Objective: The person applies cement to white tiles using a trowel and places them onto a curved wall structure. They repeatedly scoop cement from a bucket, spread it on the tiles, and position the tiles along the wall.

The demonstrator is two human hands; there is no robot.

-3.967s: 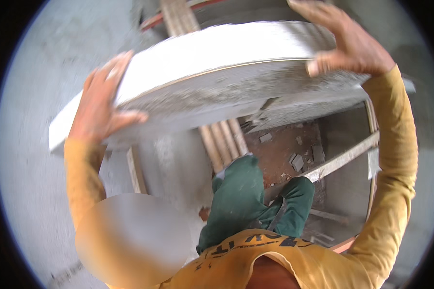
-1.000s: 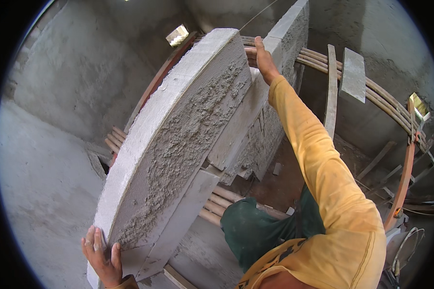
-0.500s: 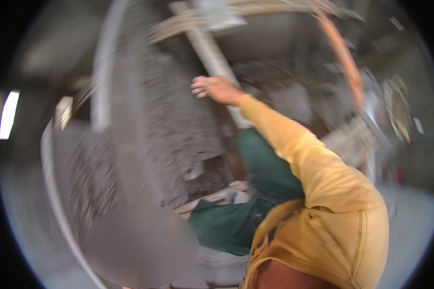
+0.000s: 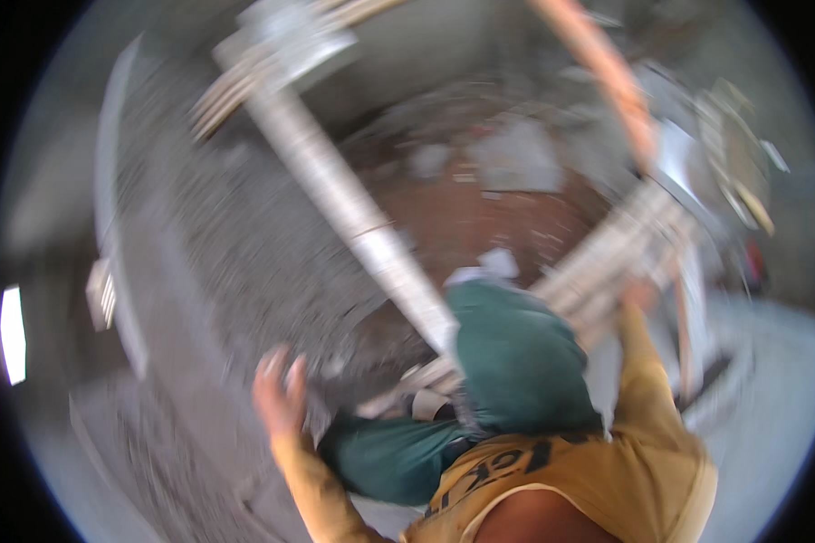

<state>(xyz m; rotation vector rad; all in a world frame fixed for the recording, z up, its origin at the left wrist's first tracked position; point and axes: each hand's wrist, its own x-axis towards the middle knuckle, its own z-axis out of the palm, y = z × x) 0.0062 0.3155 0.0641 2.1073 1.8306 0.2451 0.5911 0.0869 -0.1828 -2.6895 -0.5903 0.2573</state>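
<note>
My left hand (image 4: 279,394) is raised at the left, over the rough grey wall surface, with its fingers apart and nothing in them. I cannot tell whether it touches that surface. On the right, my right hand (image 4: 641,294) is smeared by motion beside a bundle of wooden boards (image 4: 598,249). Its fingers do not show, and whether it rests on the wood is unclear. Between the hands, my green-trousered knee (image 4: 516,339) is bent against the end of a long pale wooden beam (image 4: 358,222).
Rough grey masonry (image 4: 235,226) fills the left side. Beyond my knee lies reddish-brown ground (image 4: 462,213) with rubble and a pale slab (image 4: 516,158). An orange pole (image 4: 607,68) slants down at the upper right, near leaning boards (image 4: 733,154). A bright opening (image 4: 13,335) shows far left.
My right arm, stretched forward over the beam before, has drawn back to the right near the boards. My left hand has come into view. The whole view has shifted and is blurred.
</note>
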